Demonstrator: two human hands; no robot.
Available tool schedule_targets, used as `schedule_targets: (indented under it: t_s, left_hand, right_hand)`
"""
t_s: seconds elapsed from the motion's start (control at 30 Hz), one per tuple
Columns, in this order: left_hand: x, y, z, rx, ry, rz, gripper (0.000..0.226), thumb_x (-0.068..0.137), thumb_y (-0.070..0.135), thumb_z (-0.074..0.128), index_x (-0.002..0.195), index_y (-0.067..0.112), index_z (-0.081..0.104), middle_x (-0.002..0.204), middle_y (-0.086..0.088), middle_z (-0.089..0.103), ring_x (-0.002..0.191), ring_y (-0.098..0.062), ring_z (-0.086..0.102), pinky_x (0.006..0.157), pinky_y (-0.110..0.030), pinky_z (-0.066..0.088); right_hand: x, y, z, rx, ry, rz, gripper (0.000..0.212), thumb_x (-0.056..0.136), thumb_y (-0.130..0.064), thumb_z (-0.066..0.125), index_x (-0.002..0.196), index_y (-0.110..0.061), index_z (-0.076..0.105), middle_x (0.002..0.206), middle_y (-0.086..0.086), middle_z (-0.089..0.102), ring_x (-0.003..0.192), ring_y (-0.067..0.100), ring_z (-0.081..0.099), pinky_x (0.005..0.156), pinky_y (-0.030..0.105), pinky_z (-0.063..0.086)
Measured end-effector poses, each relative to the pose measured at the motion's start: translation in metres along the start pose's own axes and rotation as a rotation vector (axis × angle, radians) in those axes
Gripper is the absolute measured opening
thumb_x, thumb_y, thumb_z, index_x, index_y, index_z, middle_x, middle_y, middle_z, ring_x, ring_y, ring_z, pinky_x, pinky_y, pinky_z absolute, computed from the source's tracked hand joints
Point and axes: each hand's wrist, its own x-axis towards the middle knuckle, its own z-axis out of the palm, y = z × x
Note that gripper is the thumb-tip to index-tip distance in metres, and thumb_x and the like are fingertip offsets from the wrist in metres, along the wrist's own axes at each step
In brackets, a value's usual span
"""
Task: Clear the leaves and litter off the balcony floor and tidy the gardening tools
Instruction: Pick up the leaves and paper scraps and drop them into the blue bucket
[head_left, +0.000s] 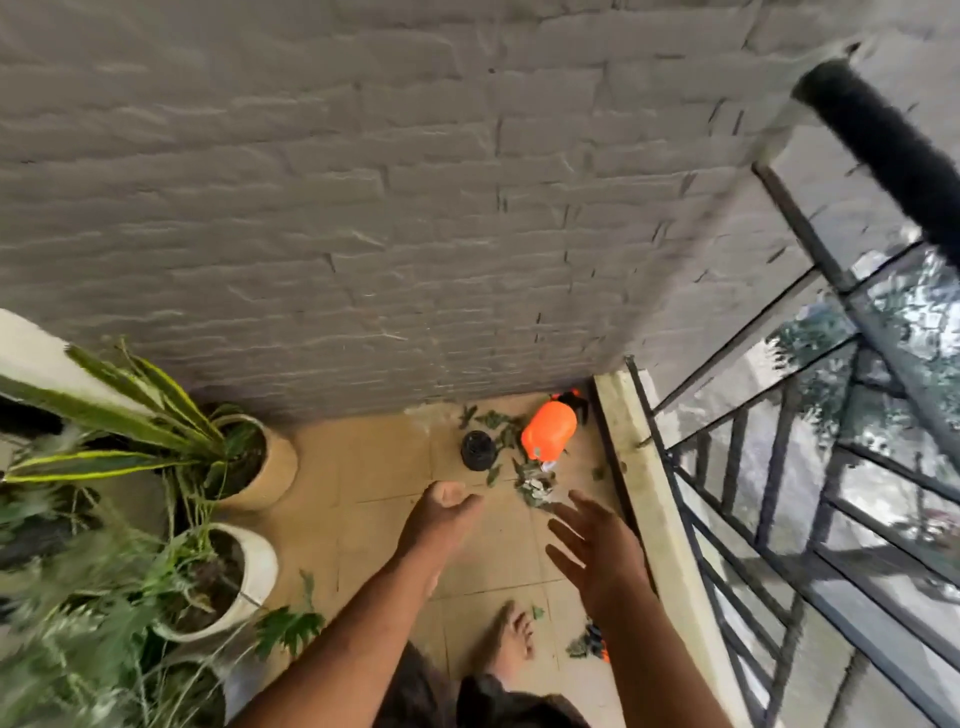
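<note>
An orange spray bottle (549, 430) lies on the tan floor tiles in the far corner by the wall. Green leaves (498, 422) are scattered around it, and a small heap of leaves and litter (535, 488) sits just in front. A small black pot (476, 449) stands left of the bottle. My left hand (441, 512) hangs above the floor with fingers loosely curled and nothing in it. My right hand (597, 545) is spread open, held just short of the litter heap. More leaves and a dark tool with orange parts (592, 642) lie near my bare foot (511, 636).
A tan pot (272, 465) with a striped plant and a white pot (254, 566) stand along the left. A grey brick wall (363, 208) closes the far side. A black metal railing (779, 493) on a raised concrete kerb (649, 467) runs along the right.
</note>
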Motion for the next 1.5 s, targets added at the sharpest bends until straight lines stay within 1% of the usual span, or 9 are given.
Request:
schedule_targets:
  t_s: [0.2,0.47,0.6,0.73,0.87,1.0,1.13,1.33,1.5]
  left_hand:
    - [0.147,-0.023,0.029,0.208,0.013,-0.033,0.071,0.072,0.063,0.079,0.132,0.029,0.064,0.136,0.0,0.068,0.121,-0.02,0.066,0.105,-0.041,0.055]
    - [0.407,-0.06,0.125,0.648,-0.106,0.208,0.094,0.065,0.063,0.081,0.148,0.028,0.054,0.143,-0.005,0.064,0.128,-0.029,0.062,0.103,-0.037,0.052]
    - [0.53,-0.081,0.157,0.955,-0.1,0.348,0.096,0.072,0.056,0.087,0.154,0.034,0.044,0.154,-0.005,0.044,0.14,-0.033,0.043,0.111,-0.045,0.046]
    - [0.613,-0.113,0.164,1.302,-0.198,0.431,0.115,0.069,0.062,0.089,0.161,0.042,0.024,0.16,-0.002,0.018,0.148,-0.034,0.023,0.113,-0.055,0.044]
    - [0.665,-0.146,0.159,1.381,-0.241,0.521,0.118,0.069,0.061,0.087,0.162,0.046,0.017,0.161,-0.002,0.007,0.148,-0.036,0.019,0.114,-0.054,0.044]
    - [0.677,-0.157,0.148,1.295,-0.261,0.643,0.109,0.07,0.065,0.08,0.161,0.046,0.023,0.148,0.001,0.02,0.139,-0.029,0.032,0.109,-0.046,0.05]
    - [0.679,-0.158,0.132,1.215,-0.214,0.665,0.109,0.068,0.064,0.081,0.16,0.044,0.026,0.143,0.001,0.023,0.137,-0.027,0.034,0.107,-0.044,0.051]
    - [0.676,-0.175,0.099,1.127,-0.17,0.557,0.114,0.066,0.066,0.079,0.162,0.043,0.021,0.141,0.001,0.023,0.137,-0.028,0.031,0.108,-0.044,0.05]
    - [0.666,-0.212,0.061,1.079,-0.114,0.397,0.114,0.063,0.063,0.08,0.16,0.043,0.024,0.138,0.004,0.026,0.136,-0.024,0.032,0.108,-0.041,0.049]
  right_hand:
    - [0.118,0.006,-0.014,0.05,0.158,0.033,0.022,0.104,-0.027,0.054,0.115,-0.022,0.073,0.117,0.008,0.077,0.113,0.027,0.07,0.104,0.051,0.053]
    - [0.368,0.05,-0.007,-0.007,0.245,0.028,0.03,0.098,-0.036,0.056,0.122,-0.026,0.073,0.122,0.002,0.073,0.108,0.019,0.066,0.103,0.05,0.05]
    - [0.504,0.053,0.014,-0.172,0.237,-0.066,0.082,0.065,-0.054,0.081,0.139,-0.028,0.059,0.126,0.002,0.066,0.102,0.016,0.064,0.087,0.044,0.052]
    - [0.62,0.053,0.015,-0.282,0.371,-0.168,0.112,0.07,-0.054,0.09,0.158,-0.02,0.032,0.146,0.003,0.048,0.12,0.024,0.053,0.101,0.043,0.043]
    - [0.706,0.034,0.009,-0.342,0.47,-0.188,0.129,0.063,-0.057,0.094,0.162,-0.016,0.021,0.157,0.013,0.043,0.138,0.034,0.05,0.114,0.052,0.041]
    - [0.736,0.015,0.012,-0.345,0.479,-0.071,0.139,0.054,-0.054,0.097,0.162,-0.023,0.016,0.155,0.016,0.041,0.134,0.044,0.049,0.107,0.069,0.041]
    - [0.737,0.016,0.023,-0.31,0.501,-0.087,0.142,0.053,-0.045,0.098,0.164,-0.029,0.01,0.157,0.013,0.036,0.133,0.045,0.047,0.105,0.071,0.04]
    - [0.717,0.065,0.046,-0.148,0.435,-0.282,0.154,0.048,-0.04,0.099,0.164,-0.036,-0.001,0.158,0.009,0.035,0.132,0.036,0.049,0.113,0.065,0.038]
    - [0.689,0.13,0.091,-0.096,0.219,-0.517,0.157,0.048,-0.032,0.104,0.161,-0.048,-0.004,0.153,-0.004,0.035,0.129,0.027,0.053,0.117,0.055,0.038]
